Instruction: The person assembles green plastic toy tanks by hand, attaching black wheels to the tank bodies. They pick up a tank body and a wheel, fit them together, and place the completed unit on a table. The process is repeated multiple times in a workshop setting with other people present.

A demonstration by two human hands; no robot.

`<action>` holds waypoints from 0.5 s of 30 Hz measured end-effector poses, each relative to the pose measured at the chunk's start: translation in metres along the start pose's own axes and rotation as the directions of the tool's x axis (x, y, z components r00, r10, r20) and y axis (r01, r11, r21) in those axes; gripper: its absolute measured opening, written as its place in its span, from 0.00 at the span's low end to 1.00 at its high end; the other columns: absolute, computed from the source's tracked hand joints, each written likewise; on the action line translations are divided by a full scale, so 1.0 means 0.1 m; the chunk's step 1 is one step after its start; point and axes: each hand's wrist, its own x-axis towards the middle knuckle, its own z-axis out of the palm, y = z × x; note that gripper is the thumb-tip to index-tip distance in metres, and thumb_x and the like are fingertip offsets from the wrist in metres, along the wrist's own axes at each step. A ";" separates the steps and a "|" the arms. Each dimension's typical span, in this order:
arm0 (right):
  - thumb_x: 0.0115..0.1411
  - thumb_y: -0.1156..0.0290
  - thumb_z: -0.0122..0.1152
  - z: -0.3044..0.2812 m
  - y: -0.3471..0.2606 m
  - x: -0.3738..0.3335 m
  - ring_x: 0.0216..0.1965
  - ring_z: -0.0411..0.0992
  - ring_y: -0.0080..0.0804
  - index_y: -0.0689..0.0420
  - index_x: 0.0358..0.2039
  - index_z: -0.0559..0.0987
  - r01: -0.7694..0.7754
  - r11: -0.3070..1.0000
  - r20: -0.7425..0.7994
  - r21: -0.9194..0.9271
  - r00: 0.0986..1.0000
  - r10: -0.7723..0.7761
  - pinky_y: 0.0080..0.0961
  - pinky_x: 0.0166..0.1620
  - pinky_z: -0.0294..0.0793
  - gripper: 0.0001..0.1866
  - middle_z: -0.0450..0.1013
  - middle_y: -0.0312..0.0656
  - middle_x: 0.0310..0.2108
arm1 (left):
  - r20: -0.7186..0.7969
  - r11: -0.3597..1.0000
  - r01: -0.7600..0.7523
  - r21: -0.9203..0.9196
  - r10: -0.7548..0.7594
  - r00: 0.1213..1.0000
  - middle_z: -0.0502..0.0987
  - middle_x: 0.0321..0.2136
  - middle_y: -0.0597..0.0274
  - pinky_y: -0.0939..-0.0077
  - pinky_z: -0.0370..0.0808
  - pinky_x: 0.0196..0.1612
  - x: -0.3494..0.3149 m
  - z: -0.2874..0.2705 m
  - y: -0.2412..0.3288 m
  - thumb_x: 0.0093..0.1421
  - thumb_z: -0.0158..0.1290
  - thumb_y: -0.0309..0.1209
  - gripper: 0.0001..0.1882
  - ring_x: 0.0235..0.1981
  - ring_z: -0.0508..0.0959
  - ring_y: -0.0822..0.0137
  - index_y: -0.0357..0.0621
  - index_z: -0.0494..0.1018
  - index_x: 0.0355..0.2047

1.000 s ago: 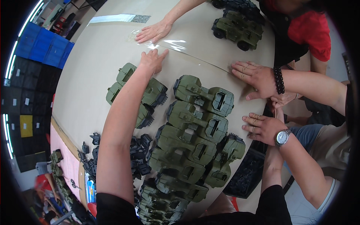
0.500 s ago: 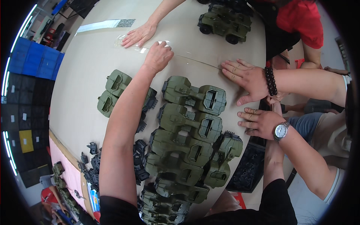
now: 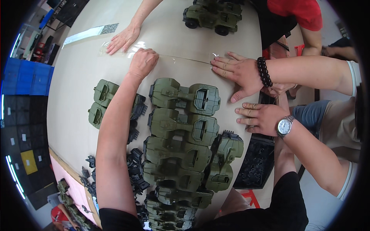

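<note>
My left hand [image 3: 143, 63] is closed, its curled fingers pressed down on a clear tape strip [image 3: 133, 48] on the pale table. What lies inside that fist, if anything, is hidden. The strip follows a thin dark line across the tabletop. My right hand [image 3: 278, 90] is at the table's right edge, largely covered by a co-worker's wrist, so its fingers cannot be made out. Beneath and beside my left forearm sit green toy vehicle bodies [image 3: 101, 92]. A long row of similar green vehicle bodies [image 3: 185, 96] runs toward me between my arms.
From the right, a person's two hands [image 3: 241, 75] lie flat, one by the tape's right end. Across the table, another hand [image 3: 125, 38] rests on the tape's left end. Wheeled toy vehicles [image 3: 212, 17] stand far off; dark plastic parts [image 3: 137, 169] and a black tray [image 3: 254, 163] are nearer.
The whole view has shifted, so the table and everything on it appear farther left. My left fist remains down on the tape, and the co-workers' hands still rest flat on the table.
</note>
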 end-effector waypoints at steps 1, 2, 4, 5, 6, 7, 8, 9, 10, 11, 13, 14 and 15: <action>0.58 0.56 0.49 0.00 0.00 -0.01 0.61 0.56 0.32 0.45 0.55 0.69 0.007 1.000 0.006 -0.007 1.000 -0.007 0.24 0.61 0.58 0.24 0.55 0.35 0.62 | 0.016 1.000 0.012 -0.020 -0.012 1.000 0.75 0.23 0.62 0.69 0.72 0.35 0.00 -0.01 0.01 0.53 0.47 0.29 0.08 0.31 0.76 0.63 0.44 0.71 0.19; 0.57 0.56 0.49 0.00 -0.01 -0.01 0.61 0.56 0.32 0.45 0.55 0.69 0.004 1.000 0.005 0.000 1.000 -0.004 0.24 0.61 0.57 0.24 0.55 0.35 0.62 | 0.045 0.997 0.057 -0.042 -0.055 0.997 0.75 0.23 0.61 0.68 0.73 0.34 0.00 -0.02 0.03 0.54 0.46 0.29 0.08 0.30 0.77 0.61 0.43 0.71 0.19; 0.57 0.57 0.50 0.00 -0.02 -0.01 0.61 0.56 0.32 0.45 0.55 0.69 -0.003 1.000 -0.005 0.021 1.000 0.003 0.24 0.61 0.57 0.24 0.55 0.35 0.62 | 0.108 0.985 0.150 -0.079 -0.142 0.984 0.75 0.24 0.58 0.64 0.74 0.34 -0.02 -0.02 0.04 0.55 0.46 0.29 0.09 0.29 0.77 0.58 0.40 0.70 0.20; 0.57 0.57 0.50 -0.01 -0.02 -0.01 0.61 0.55 0.32 0.45 0.55 0.69 -0.010 0.999 -0.013 0.034 1.000 0.010 0.24 0.61 0.57 0.24 0.55 0.35 0.62 | 0.096 0.981 0.145 -0.130 -0.133 0.986 0.75 0.25 0.56 0.63 0.73 0.33 -0.03 -0.02 0.04 0.55 0.46 0.29 0.08 0.28 0.77 0.56 0.39 0.71 0.22; 0.57 0.57 0.50 -0.02 -0.02 -0.02 0.61 0.55 0.33 0.45 0.55 0.69 -0.008 0.999 -0.015 0.035 1.000 0.008 0.25 0.61 0.57 0.24 0.55 0.35 0.62 | 0.085 0.974 0.138 -0.181 -0.125 0.989 0.75 0.26 0.55 0.62 0.73 0.33 -0.04 -0.04 0.04 0.55 0.46 0.28 0.08 0.28 0.76 0.54 0.39 0.71 0.23; 0.57 0.57 0.50 -0.03 -0.03 -0.03 0.61 0.55 0.33 0.45 0.55 0.69 -0.008 0.999 -0.016 0.036 1.000 0.008 0.25 0.61 0.56 0.24 0.55 0.35 0.62 | 0.073 0.964 0.130 -0.232 -0.116 0.991 0.75 0.27 0.54 0.61 0.73 0.33 -0.05 -0.06 0.05 0.55 0.47 0.28 0.07 0.27 0.76 0.52 0.38 0.71 0.24; 0.57 0.57 0.50 -0.01 -0.03 -0.05 0.62 0.55 0.33 0.46 0.55 0.69 0.000 1.000 -0.010 0.025 1.000 0.001 0.25 0.61 0.56 0.24 0.55 0.35 0.62 | 0.077 0.958 0.139 -0.251 -0.124 0.989 0.75 0.27 0.52 0.61 0.73 0.34 -0.06 -0.06 0.07 0.56 0.46 0.29 0.07 0.28 0.76 0.52 0.39 0.71 0.26; 0.57 0.58 0.50 0.00 -0.02 -0.05 0.62 0.55 0.33 0.46 0.54 0.70 0.014 1.000 -0.009 0.000 1.000 -0.014 0.25 0.61 0.56 0.24 0.55 0.35 0.62 | 0.083 0.952 0.154 -0.264 -0.136 0.987 0.75 0.28 0.51 0.62 0.73 0.34 -0.07 -0.08 0.10 0.56 0.45 0.29 0.07 0.28 0.76 0.52 0.39 0.71 0.28; 0.57 0.58 0.50 0.01 -0.01 -0.04 0.62 0.54 0.33 0.46 0.54 0.70 0.029 0.999 -0.010 -0.025 1.000 -0.029 0.25 0.62 0.56 0.23 0.55 0.35 0.62 | 0.090 0.946 0.167 -0.277 -0.148 0.985 0.75 0.28 0.50 0.63 0.73 0.35 -0.07 -0.09 0.12 0.57 0.44 0.30 0.08 0.29 0.76 0.52 0.40 0.72 0.30; 0.57 0.58 0.50 0.03 0.00 -0.03 0.62 0.54 0.33 0.46 0.53 0.71 0.044 0.997 -0.012 -0.059 0.999 -0.045 0.25 0.62 0.56 0.23 0.55 0.35 0.62 | 0.139 0.943 0.210 -0.259 -0.179 0.974 0.74 0.29 0.49 0.63 0.73 0.36 -0.08 -0.11 0.14 0.58 0.44 0.32 0.09 0.30 0.76 0.51 0.43 0.71 0.35; 0.57 0.59 0.50 0.05 0.02 0.02 0.62 0.54 0.33 0.46 0.52 0.72 0.077 0.974 -0.041 -0.212 0.995 -0.088 0.25 0.61 0.56 0.22 0.56 0.35 0.62 | 0.236 0.932 0.294 -0.212 -0.243 0.941 0.74 0.32 0.48 0.63 0.73 0.37 -0.10 -0.17 0.15 0.60 0.43 0.36 0.14 0.31 0.76 0.51 0.48 0.70 0.45; 0.57 0.59 0.50 0.05 0.05 0.05 0.62 0.54 0.33 0.47 0.51 0.72 0.097 0.938 -0.056 -0.332 0.991 -0.122 0.25 0.61 0.56 0.21 0.56 0.35 0.62 | 0.273 0.943 0.290 -0.164 -0.239 0.932 0.73 0.33 0.47 0.63 0.73 0.37 -0.14 -0.25 0.18 0.61 0.42 0.38 0.16 0.32 0.76 0.51 0.51 0.67 0.49; 0.57 0.59 0.50 -0.01 -0.05 -0.07 0.62 0.53 0.33 0.47 0.51 0.73 0.055 0.940 -0.040 -0.338 0.997 -0.073 0.25 0.61 0.56 0.21 0.56 0.35 0.62 | 0.286 0.956 0.233 -0.176 -0.177 0.942 0.71 0.35 0.46 0.63 0.73 0.38 0.00 -0.30 0.30 0.62 0.41 0.40 0.19 0.33 0.76 0.51 0.55 0.64 0.53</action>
